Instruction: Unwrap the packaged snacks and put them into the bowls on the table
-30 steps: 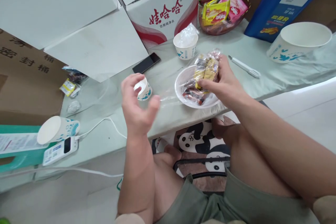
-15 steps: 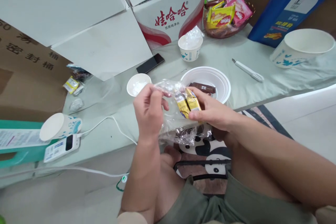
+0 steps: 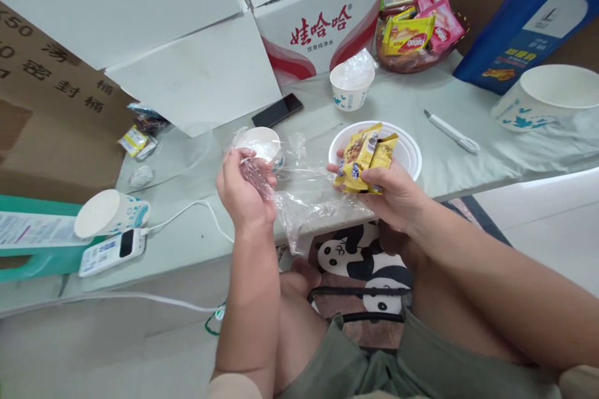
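Observation:
My left hand (image 3: 248,190) is closed on a crumpled clear plastic bag (image 3: 299,199), which stretches across toward the other hand. In my right hand (image 3: 388,190) are yellow snack packets (image 3: 362,159), gripped between thumb and fingers, at least two of them. Those packets are above the near side of a white plastic bowl (image 3: 412,156) and hide most of its inside. Just behind my left hand stands a white paper cup (image 3: 262,142), partly covered by the bag and fingers.
Behind are a black phone (image 3: 277,110), a paper cup with plastic film (image 3: 352,90) and a snack basket (image 3: 416,62). A white-handled cutter (image 3: 452,131) and large paper tub (image 3: 547,100) are right. A power bank (image 3: 112,254) with cable lies left, beside a tipped cup (image 3: 112,212).
The yellow packets have come out of the clear bag in my right hand, which has turned and shifted right. My left hand has moved left, gathering the bag.

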The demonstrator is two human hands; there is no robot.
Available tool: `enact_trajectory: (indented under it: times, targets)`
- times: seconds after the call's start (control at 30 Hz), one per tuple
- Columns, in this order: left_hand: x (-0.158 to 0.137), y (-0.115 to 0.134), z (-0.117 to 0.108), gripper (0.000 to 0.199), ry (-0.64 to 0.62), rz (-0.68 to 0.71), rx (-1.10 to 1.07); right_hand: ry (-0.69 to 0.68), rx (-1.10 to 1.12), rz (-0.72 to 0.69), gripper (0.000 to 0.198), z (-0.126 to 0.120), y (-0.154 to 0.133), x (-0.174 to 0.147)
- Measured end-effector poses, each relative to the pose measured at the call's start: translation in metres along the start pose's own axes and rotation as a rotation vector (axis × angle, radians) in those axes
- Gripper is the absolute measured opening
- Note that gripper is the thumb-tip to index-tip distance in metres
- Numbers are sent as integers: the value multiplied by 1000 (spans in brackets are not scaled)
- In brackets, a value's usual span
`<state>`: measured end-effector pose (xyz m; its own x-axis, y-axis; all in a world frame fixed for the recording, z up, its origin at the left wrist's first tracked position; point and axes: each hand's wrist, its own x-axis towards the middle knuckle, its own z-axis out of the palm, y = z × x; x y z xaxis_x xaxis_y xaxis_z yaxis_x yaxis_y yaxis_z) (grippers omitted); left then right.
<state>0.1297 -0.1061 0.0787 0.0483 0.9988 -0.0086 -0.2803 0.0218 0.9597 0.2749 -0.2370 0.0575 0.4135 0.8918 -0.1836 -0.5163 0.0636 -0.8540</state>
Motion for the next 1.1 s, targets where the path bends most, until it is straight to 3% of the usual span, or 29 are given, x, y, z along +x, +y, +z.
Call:
enact_trajectory:
  times: [0.1,0.27,0.33,0.43,0.5,0.57,0.67,0.73,0.8,0.9,0.97,1.1]
  targets:
    - [-1,-1,1,30,4,29,-16,8,-6,-103,51,-2,-10,-4]
    - [2,9,2,21,125,-133,-231,90,-34,-329,34,-26,-33,-6]
    - [5,15,0,23,90,-202,-294,170,-219,-499,45,-41,-35,1]
    - [8,23,-3,34,-90,-285,-340,287,-753,-630,83,-62,-32,12]
    - [7,26,-3,44,-166,-348,-370,310,-1060,-614,91,-70,-30,16]
    - [4,27,0,49,-211,-402,-377,303,-1165,-626,75,-69,-29,13]
    - [-4,21,7,48,-273,-433,-301,131,-971,-602,51,-54,-23,1]
    - [-10,12,10,44,-323,-394,-221,-54,-771,-498,65,-39,-14,-6]
    - [-15,1,11,38,-400,-315,-156,-141,-663,-356,83,-26,-4,-9]
    - [-19,-12,12,34,-456,-187,-70,-63,-673,-200,76,-16,3,-7]
    - [-18,-15,12,34,-404,-124,-1,41,-701,-170,61,-17,1,-3]
    - [-9,-13,9,34,-278,-68,115,185,-742,-172,51,-28,-11,1]
